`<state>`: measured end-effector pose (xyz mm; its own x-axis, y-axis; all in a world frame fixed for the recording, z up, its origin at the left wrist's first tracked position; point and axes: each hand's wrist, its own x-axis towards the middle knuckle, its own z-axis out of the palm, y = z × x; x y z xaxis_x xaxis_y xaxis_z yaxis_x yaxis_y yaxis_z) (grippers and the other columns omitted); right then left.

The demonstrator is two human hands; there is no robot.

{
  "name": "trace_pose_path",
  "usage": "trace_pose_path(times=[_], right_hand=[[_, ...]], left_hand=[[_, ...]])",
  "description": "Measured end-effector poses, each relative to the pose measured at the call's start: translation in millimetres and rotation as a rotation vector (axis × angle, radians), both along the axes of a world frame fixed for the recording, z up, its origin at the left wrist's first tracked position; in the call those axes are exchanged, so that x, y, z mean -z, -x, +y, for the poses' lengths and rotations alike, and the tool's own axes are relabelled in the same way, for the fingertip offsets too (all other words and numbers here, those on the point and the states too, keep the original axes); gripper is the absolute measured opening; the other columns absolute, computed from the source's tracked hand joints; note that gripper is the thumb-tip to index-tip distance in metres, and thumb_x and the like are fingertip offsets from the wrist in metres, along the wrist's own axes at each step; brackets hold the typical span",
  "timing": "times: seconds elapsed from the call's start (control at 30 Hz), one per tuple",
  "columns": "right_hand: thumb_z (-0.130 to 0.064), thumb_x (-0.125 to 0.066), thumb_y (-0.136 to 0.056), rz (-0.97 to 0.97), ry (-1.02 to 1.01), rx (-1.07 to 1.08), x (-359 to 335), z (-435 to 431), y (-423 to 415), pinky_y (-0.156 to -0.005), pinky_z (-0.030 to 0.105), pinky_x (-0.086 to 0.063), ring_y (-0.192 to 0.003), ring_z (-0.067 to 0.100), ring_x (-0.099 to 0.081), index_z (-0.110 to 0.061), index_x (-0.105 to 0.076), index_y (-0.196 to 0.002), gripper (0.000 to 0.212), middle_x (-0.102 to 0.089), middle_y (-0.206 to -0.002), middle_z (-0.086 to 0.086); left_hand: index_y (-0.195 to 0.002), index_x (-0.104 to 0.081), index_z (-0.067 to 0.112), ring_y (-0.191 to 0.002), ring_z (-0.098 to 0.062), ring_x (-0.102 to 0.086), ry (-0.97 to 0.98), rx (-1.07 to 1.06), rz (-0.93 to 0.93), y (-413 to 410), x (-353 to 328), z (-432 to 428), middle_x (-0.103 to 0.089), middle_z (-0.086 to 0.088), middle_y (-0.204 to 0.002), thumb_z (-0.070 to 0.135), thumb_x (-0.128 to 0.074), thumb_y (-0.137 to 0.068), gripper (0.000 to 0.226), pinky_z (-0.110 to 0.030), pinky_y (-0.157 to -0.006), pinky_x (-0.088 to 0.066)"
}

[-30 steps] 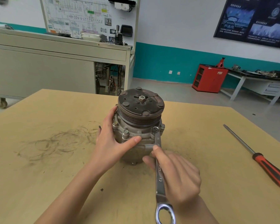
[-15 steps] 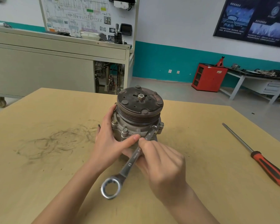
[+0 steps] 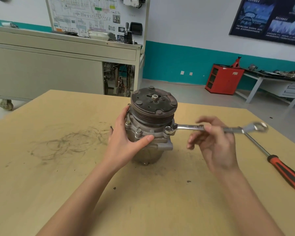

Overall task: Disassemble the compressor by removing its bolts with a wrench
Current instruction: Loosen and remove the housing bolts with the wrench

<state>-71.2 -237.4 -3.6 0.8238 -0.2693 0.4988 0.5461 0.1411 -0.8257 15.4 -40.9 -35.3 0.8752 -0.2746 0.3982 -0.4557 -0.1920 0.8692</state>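
Scuffed plywood table (image 3: 58,184) carries the upright cast-metal compressor (image 3: 148,132) at its middle, ribbed pulley on top. The left hand (image 3: 124,143) wraps its flanged body. The blurred right hand (image 3: 216,147) pinches the chrome wrench (image 3: 189,127), whose open end sits on a flange bolt (image 3: 168,129).

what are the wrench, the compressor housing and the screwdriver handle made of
Wrench: polished steel, probably chromed, judging by its bright, mirror-like shine.
Compressor housing: dull grey cast metal, likely aluminium. The surface is matte and slightly rough, with moulded lugs.
Screwdriver handle: orange plastic by its look, with black inlays that may be rubber.
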Motion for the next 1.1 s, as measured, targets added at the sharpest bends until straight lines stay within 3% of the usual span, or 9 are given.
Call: trace_pose_path(times=[0.1,0.23,0.37,0.43,0.5,0.67,0.8,0.93,1.1], right_hand=[[-0.009,-0.039,-0.084,0.188,-0.026,-0.14,-16,-22,-28,-0.046,0.023,-0.047,-0.046,0.021,-0.057,-0.005,-0.056,-0.086,0.017,-0.062,-0.054,0.009],[-0.014,-0.042,-0.079,0.344,-0.123,-0.296,-22,-26,-54,-0.045,0.021,-0.048,-0.046,0.015,-0.058,-0.01,-0.068,-0.066,0.029,-0.063,-0.055,0.007],[-0.02,-0.042,-0.091,0.272,-0.29,-0.184,-30,-32,-51,-0.048,0.02,-0.049,-0.05,0.012,-0.06,-0.013,-0.068,-0.058,0.043,-0.062,-0.055,0.004],[-0.025,-0.04,-0.098,0.209,-0.309,-0.048,-40,-41,-38,-0.058,0.025,-0.054,-0.058,0.014,-0.062,-0.013,-0.063,-0.059,0.047,-0.062,-0.06,0.003],[-0.025,-0.035,-0.101,0.172,-0.178,0.062,-49,-44,-22,-0.066,0.031,-0.055,-0.065,0.017,-0.063,-0.011,-0.052,-0.066,0.042,-0.059,-0.063,0.003],[-0.031,-0.059,-0.089,0.155,0.6,0.524,-29,10,2,-0.045,0.01,-0.029,-0.043,0.001,-0.033,-0.025,-0.059,-0.072,0.019,-0.04,-0.045,-0.016],[-0.038,-0.078,-0.071,0.012,1.071,0.733,-8,46,1,-0.044,0.02,-0.026,-0.047,0.008,-0.03,-0.018,-0.06,-0.073,0.027,-0.022,-0.045,-0.014],[-0.018,-0.082,-0.071,0.049,1.052,0.761,-7,41,-4,-0.047,0.025,-0.024,-0.048,0.007,-0.031,-0.011,-0.065,-0.074,0.018,-0.035,-0.044,-0.014],[-0.015,-0.069,-0.074,-0.076,1.044,0.681,-8,43,-3,-0.049,0.013,-0.022,-0.052,-0.019,-0.037,-0.021,-0.056,-0.071,0.014,-0.049,-0.069,-0.038]], left_hand=[[-0.145,-0.017,0.046,-0.138,-0.009,-0.036,0.001,-0.001,0.005,1,0,1,-0.034,0.016,-0.15,0.072,-0.065,-0.056,0.104,-0.052,-0.116,-0.026],[-0.141,-0.015,0.052,-0.137,-0.011,-0.037,-0.007,0.001,0.006,1,0,1,-0.035,0.017,-0.149,0.074,-0.065,-0.056,0.101,-0.053,-0.116,-0.026],[-0.138,-0.014,0.055,-0.137,-0.009,-0.036,-0.008,0.01,0.009,0,-1,1,-0.036,0.02,-0.145,0.074,-0.065,-0.057,0.098,-0.053,-0.116,-0.024],[-0.138,-0.014,0.055,-0.138,-0.008,-0.036,-0.007,0.01,0.009,0,-1,1,-0.036,0.022,-0.144,0.074,-0.065,-0.056,0.098,-0.053,-0.117,-0.024],[-0.137,-0.014,0.055,-0.138,-0.007,-0.036,-0.001,0.007,0.006,-1,-1,0,-0.036,0.021,-0.144,0.073,-0.065,-0.056,0.098,-0.053,-0.117,-0.024],[-0.132,-0.013,0.063,-0.137,-0.008,-0.036,0.003,0.005,-0.011,-2,1,0,-0.036,0.021,-0.144,0.074,-0.065,-0.056,0.093,-0.052,-0.116,-0.025],[-0.144,-0.018,0.046,-0.138,-0.009,-0.036,0.007,-0.01,-0.018,-1,1,-2,-0.037,0.015,-0.148,0.072,-0.065,-0.056,0.103,-0.054,-0.116,-0.025],[-0.14,-0.016,0.053,-0.137,-0.009,-0.038,0.012,-0.002,-0.005,-1,2,-1,-0.037,0.018,-0.147,0.073,-0.066,-0.055,0.099,-0.053,-0.115,-0.027],[-0.134,-0.014,0.059,-0.137,-0.007,-0.037,0.008,0.0,-0.01,-2,1,-1,-0.036,0.024,-0.143,0.073,-0.066,-0.055,0.095,-0.053,-0.116,-0.025]])
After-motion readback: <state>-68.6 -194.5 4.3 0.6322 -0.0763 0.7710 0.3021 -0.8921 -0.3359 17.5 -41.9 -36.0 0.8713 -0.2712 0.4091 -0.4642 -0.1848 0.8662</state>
